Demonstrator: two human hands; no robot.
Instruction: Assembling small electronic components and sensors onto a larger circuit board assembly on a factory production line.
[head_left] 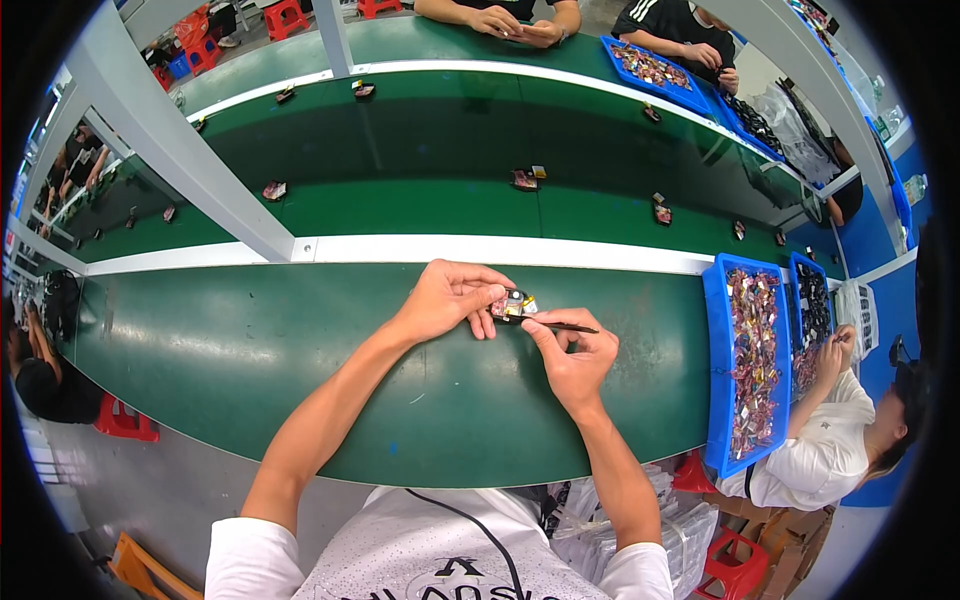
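Over the green worktop (pixel 200 340), my left hand (pixel 450 300) pinches a small black-cased electronic unit (pixel 512 304) by its left side. Its inside faces up, showing a circuit board, pinkish-red parts and a yellow-and-silver piece at the right edge. My right hand (pixel 575 360) is closed round a slim dark tool (pixel 570 327) that looks like tweezers; its back end sticks out to the right past my knuckles. The fingertips of my right hand and the tool's front end are at the unit's lower right edge. The exact contact there is too small to make out.
Beyond a white rail (pixel 500 249), a green conveyor belt (pixel 400 200) carries several similar units (pixel 525 180). At right stands a blue tray (pixel 717 380) full of small electronic parts, and a co-worker (pixel 830 440) sits beyond it. A grey frame post (pixel 190 130) slants across the left.
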